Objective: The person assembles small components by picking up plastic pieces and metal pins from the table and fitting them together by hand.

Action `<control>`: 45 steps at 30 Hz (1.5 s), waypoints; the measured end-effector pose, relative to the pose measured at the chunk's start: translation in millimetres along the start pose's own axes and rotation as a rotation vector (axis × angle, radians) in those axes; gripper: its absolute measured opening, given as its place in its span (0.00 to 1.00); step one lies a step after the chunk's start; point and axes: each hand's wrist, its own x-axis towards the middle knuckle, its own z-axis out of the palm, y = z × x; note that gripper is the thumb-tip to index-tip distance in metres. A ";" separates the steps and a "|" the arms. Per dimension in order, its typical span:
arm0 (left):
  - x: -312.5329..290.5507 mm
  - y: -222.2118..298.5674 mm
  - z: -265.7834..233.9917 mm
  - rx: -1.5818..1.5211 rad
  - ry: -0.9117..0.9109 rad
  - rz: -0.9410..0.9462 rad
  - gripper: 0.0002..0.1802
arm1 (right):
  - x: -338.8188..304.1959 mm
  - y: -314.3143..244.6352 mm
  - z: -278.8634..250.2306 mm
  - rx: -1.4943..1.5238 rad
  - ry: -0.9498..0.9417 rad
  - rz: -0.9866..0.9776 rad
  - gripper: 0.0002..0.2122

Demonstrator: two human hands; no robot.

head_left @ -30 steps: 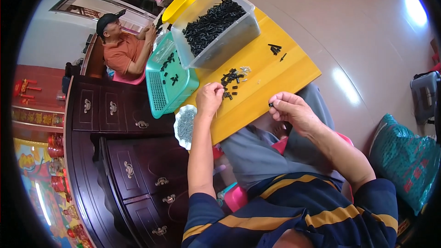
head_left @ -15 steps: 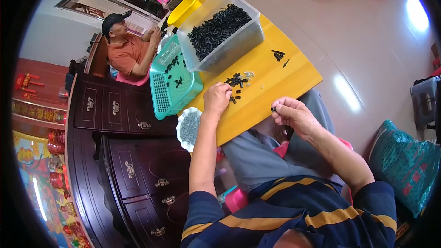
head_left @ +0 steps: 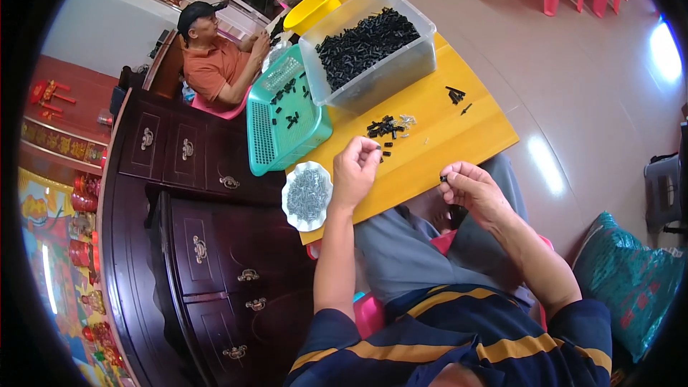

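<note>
My right hand [head_left: 474,192] is closed in a pinch on a small black plastic piece [head_left: 443,178], just off the table's near edge. Over the yellow table, my left hand [head_left: 357,170] has thumb and forefinger pressed together; a dark bit shows at the tips, too small to name. Beyond it lies a pile of short black plastic pieces [head_left: 385,127], with small clear pieces [head_left: 407,122] at its right side. A white scalloped dish [head_left: 288,208] full of thin grey, pin-like pieces stands left of my left wrist.
A clear tub [head_left: 351,97] heaped with black pieces stands behind the pile, beside a green basket [head_left: 256,147] and a yellow bowl [head_left: 312,13]. Longer black pieces [head_left: 456,94] lie at the table's right. Another person [head_left: 218,64] sits at the far left, by dark drawers [head_left: 215,244].
My left hand has drawn back from the black pile toward me, fingers still pinched. The right hand keeps its black piece. The whole view has shifted a little.
</note>
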 end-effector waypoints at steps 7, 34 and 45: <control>-46.3 26.7 21.7 -0.558 -0.032 -0.043 0.06 | -2.0 3.5 4.4 -0.035 -0.008 0.038 0.05; -59.4 49.3 35.0 -0.240 -0.138 0.034 0.08 | -2.8 11.0 6.0 -0.145 -0.080 -0.084 0.06; -60.2 58.5 31.3 0.003 -0.128 0.159 0.08 | -3.4 16.4 7.2 -0.570 -0.030 -0.345 0.04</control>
